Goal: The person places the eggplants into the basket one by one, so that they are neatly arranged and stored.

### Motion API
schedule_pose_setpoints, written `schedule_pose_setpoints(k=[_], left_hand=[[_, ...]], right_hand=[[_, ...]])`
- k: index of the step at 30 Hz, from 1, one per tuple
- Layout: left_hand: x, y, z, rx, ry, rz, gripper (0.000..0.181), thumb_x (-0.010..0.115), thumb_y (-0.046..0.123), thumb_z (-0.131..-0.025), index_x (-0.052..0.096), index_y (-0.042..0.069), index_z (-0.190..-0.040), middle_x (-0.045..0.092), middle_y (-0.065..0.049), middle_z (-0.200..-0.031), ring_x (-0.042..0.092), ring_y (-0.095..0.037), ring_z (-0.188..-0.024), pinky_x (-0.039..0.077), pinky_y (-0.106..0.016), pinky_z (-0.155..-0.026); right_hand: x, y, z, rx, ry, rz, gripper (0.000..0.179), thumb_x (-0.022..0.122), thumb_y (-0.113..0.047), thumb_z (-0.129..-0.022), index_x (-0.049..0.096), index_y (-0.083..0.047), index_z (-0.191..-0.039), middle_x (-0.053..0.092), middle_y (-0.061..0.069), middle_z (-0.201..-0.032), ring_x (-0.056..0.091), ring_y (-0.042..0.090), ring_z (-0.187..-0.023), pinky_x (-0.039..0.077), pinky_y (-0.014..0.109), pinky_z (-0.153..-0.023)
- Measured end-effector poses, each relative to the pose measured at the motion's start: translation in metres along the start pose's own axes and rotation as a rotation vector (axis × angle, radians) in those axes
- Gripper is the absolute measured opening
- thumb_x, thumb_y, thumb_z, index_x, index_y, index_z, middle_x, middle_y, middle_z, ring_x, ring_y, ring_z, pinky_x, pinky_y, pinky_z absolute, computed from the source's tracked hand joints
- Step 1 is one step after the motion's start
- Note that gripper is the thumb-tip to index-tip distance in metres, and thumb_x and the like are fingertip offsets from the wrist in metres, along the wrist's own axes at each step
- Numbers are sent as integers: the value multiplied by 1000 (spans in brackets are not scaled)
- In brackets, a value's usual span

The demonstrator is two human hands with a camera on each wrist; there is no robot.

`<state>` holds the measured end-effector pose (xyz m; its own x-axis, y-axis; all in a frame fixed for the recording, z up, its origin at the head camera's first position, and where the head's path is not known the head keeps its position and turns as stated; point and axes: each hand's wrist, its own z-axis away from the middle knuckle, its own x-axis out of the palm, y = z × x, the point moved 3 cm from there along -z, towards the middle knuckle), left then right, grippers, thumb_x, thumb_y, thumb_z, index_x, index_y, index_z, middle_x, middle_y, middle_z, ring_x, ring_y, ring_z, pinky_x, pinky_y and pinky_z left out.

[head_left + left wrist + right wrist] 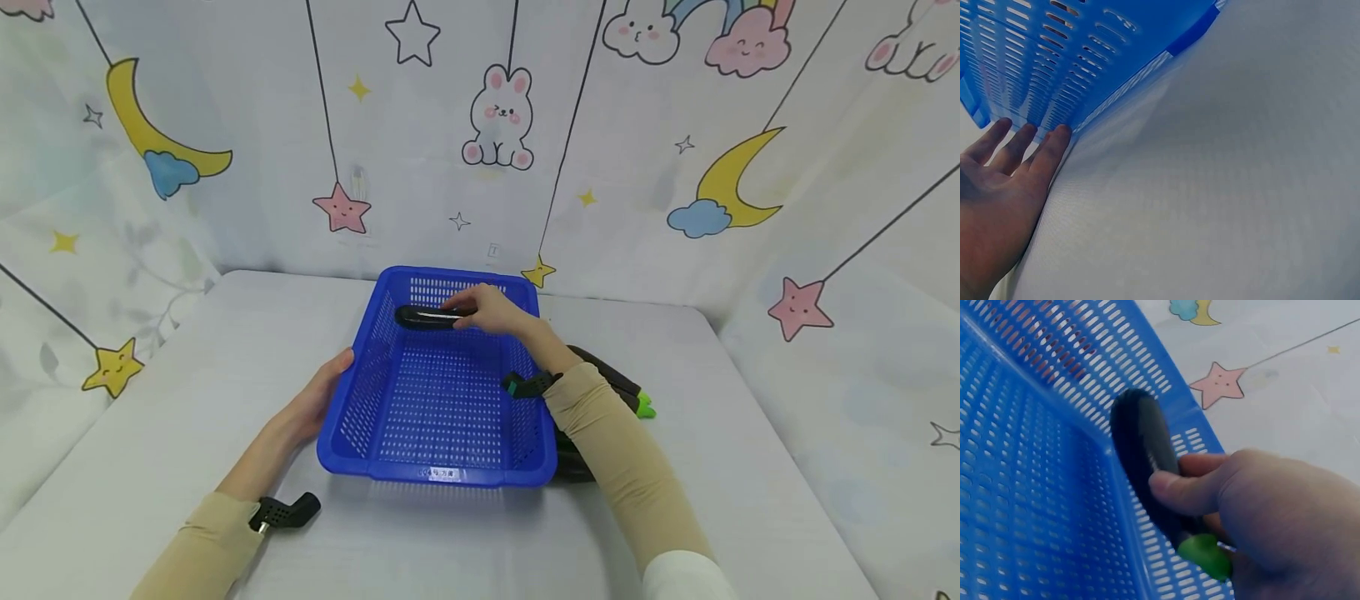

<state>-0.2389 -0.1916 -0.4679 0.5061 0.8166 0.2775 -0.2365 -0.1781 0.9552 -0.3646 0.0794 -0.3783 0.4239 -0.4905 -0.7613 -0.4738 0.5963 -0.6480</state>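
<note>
Head view: white tabletop [750,467] spread around a blue basket [442,400]. Right hand [495,310] had a dark eggplant [420,317] pinched, held crosswise over the basket's far part. Left hand [318,400] was set against the basket's left side, thumb by the rim. More eggplants [606,368], green-tipped, lay right of the basket, partly hidden by the right sleeve [630,467].

Left wrist view: fingers [1050,153] extended, unclenched, tips at the basket's outside.

Right wrist view: thumb and fingers gripped the eggplant toward its green cap [1204,555], alongside the basket's slotted wall; contact with that wall could not be told. Pink star [1219,384] showed beyond the basket's rim.
</note>
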Motion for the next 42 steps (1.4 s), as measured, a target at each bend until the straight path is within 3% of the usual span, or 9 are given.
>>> schedule_pose_setpoints(k=[17, 29, 36, 42], left_hand=[[0, 0, 1, 22, -18, 19, 79, 30, 59, -101, 14, 4, -155, 60, -12, -123, 66, -23, -102, 58, -39, -82], [1, 1, 1, 16, -44, 44, 75, 34, 61, -100, 21, 7, -151, 62, -11, -122, 66, -23, -102, 57, -39, -83], [1, 4, 2, 11, -30, 21, 86, 33, 62, -100, 10, 1, -156, 61, -11, -123, 65, -23, -103, 57, -40, -84], [1, 1, 2, 1, -15, 23, 82, 31, 61, -100, 11, 4, -155, 59, -12, -124, 65, -23, -103, 57, -40, -84]], right_hand=[[6, 16, -2, 73, -70, 47, 38, 77, -11, -88, 68, -4, -124, 70, 10, -122, 65, 23, -114, 50, 37, -101], [3, 16, -2, 128, -20, 81, 36, 77, -4, -86, 69, -3, -121, 71, 12, -120, 65, 25, -113, 51, 39, -100], [0, 14, -1, 161, 3, 99, 34, 77, 0, -84, 70, -2, -117, 72, 13, -114, 67, 26, -107, 51, 40, -99], [0, 16, 0, 176, 17, 93, 34, 77, 1, -84, 71, -2, -117, 72, 13, -114, 66, 26, -107, 51, 40, -99]])
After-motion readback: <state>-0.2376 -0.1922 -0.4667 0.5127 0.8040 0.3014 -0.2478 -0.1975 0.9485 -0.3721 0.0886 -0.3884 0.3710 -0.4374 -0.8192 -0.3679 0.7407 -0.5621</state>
